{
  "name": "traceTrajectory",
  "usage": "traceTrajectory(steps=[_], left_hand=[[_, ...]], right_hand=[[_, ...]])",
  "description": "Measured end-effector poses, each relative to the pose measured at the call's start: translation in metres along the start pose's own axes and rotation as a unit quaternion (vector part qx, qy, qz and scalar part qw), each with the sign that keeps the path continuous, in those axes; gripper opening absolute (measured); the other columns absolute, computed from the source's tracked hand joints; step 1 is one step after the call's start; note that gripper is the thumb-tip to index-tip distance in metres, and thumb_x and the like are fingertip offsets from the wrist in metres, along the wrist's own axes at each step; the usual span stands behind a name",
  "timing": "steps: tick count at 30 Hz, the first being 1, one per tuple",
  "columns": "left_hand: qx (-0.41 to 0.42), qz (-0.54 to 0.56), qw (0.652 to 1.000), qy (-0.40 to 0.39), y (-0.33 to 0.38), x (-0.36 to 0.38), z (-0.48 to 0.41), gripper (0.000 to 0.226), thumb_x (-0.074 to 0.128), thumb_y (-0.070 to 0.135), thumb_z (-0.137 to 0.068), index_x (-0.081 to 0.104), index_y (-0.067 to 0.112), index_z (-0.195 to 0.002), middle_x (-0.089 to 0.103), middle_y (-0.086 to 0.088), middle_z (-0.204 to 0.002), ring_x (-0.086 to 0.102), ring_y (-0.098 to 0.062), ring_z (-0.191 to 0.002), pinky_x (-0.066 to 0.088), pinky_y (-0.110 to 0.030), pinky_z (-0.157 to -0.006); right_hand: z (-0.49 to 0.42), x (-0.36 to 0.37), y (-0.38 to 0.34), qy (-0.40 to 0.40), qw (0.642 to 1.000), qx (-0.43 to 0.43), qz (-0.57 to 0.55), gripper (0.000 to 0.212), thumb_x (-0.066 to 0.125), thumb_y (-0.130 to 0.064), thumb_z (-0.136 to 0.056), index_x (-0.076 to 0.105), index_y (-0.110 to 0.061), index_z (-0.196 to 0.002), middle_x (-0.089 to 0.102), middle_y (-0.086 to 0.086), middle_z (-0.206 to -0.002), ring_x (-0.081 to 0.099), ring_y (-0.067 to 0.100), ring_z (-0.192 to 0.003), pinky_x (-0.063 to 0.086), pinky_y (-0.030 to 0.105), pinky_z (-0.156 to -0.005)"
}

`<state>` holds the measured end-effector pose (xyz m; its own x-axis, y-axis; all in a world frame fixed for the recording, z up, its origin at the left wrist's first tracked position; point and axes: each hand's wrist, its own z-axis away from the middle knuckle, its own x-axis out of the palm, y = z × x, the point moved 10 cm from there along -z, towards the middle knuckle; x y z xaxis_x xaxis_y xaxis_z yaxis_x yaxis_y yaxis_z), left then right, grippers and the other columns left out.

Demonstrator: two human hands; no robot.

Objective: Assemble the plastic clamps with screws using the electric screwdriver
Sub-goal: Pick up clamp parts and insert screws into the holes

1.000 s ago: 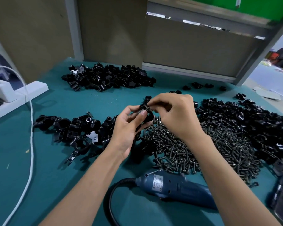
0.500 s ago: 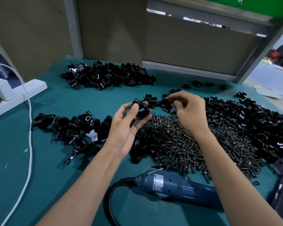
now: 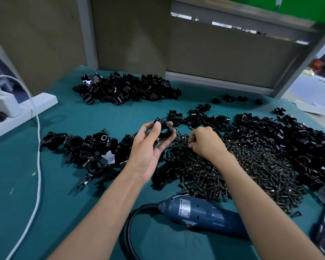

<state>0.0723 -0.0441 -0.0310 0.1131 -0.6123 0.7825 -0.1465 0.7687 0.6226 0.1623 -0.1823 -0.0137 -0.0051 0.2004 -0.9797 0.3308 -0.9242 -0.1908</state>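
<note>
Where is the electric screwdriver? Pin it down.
The electric screwdriver lies on the green table at bottom centre, just below the screw pile, between the forearms, unheld.

Teal table (image 3: 83,119) carries clamps (image 3: 128,89), screws (image 3: 223,169), screwdriver (image 3: 201,212).

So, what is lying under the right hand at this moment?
The right hand is down on the heap of dark screws, fingers curled into it. Whether a screw is already pinched is hidden by the fingers.

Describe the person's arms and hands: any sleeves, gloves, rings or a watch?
Both forearms are bare to the frame's edge, no sleeves showing. The left hand and right hand wear no gloves; no rings, watch or wristband visible. Fingernails look short and unpainted.
</note>
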Motion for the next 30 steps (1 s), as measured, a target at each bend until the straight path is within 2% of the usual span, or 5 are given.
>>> traceTrajectory(steps=[7, 12, 18, 26, 30], left_hand=[[0.01, -0.005, 1.0, -0.006, 0.003, -0.001, -0.002, 0.044, 0.069, 0.0, -0.07, 0.053, 0.002, -0.111, 0.074, -0.01, -0.095, 0.071, -0.023, -0.091, 0.058, -0.029, -0.084], [0.024, -0.023, 0.999, 0.0, 0.007, -0.005, -0.003, 0.044, 0.07, 0.0, -0.067, 0.055, 0.003, -0.108, 0.072, -0.01, -0.098, 0.071, -0.022, -0.092, 0.058, -0.028, -0.085], [0.025, -0.028, 0.999, -0.002, 0.007, -0.005, -0.003, 0.046, 0.07, -0.001, -0.065, 0.057, 0.005, -0.109, 0.073, -0.008, -0.096, 0.071, -0.022, -0.094, 0.057, -0.026, -0.084], [0.013, -0.046, 0.999, -0.003, 0.003, -0.008, -0.004, 0.031, 0.062, -0.011, -0.084, 0.057, 0.006, -0.109, 0.075, -0.006, -0.093, 0.071, -0.023, -0.092, 0.057, -0.025, -0.083], [0.015, -0.039, 0.999, -0.007, 0.005, -0.005, -0.003, 0.037, 0.067, -0.005, -0.075, 0.057, 0.006, -0.108, 0.075, -0.005, -0.092, 0.071, -0.023, -0.093, 0.057, -0.025, -0.081]], right_hand=[[0.004, -0.008, 0.008, 0.021, 0.998, 0.017, -0.057, 0.026, 0.059, 0.001, -0.087, 0.071, -0.017, -0.101, 0.07, 0.007, -0.092, 0.066, 0.025, -0.083, 0.058, 0.041, -0.075], [0.008, -0.002, -0.011, -0.073, 0.993, -0.053, -0.07, 0.027, 0.068, -0.009, -0.088, 0.072, -0.027, -0.108, 0.067, -0.007, -0.102, 0.054, -0.005, -0.074, 0.043, 0.011, -0.065], [0.014, 0.004, -0.014, -0.09, 0.995, -0.04, -0.027, 0.019, 0.077, -0.017, -0.081, 0.07, -0.027, -0.097, 0.063, -0.007, -0.076, 0.058, 0.008, -0.07, 0.045, 0.033, -0.096], [0.014, -0.004, -0.008, -0.04, 0.997, -0.022, -0.057, 0.017, 0.064, -0.007, -0.089, 0.067, -0.024, -0.086, 0.067, -0.001, -0.084, 0.064, 0.016, -0.078, 0.056, 0.034, -0.075], [0.013, -0.009, 0.005, -0.033, 0.963, 0.022, -0.268, 0.012, 0.062, -0.002, -0.092, 0.066, -0.013, -0.091, 0.071, 0.001, -0.081, 0.067, 0.012, -0.073, 0.055, 0.024, -0.067]])
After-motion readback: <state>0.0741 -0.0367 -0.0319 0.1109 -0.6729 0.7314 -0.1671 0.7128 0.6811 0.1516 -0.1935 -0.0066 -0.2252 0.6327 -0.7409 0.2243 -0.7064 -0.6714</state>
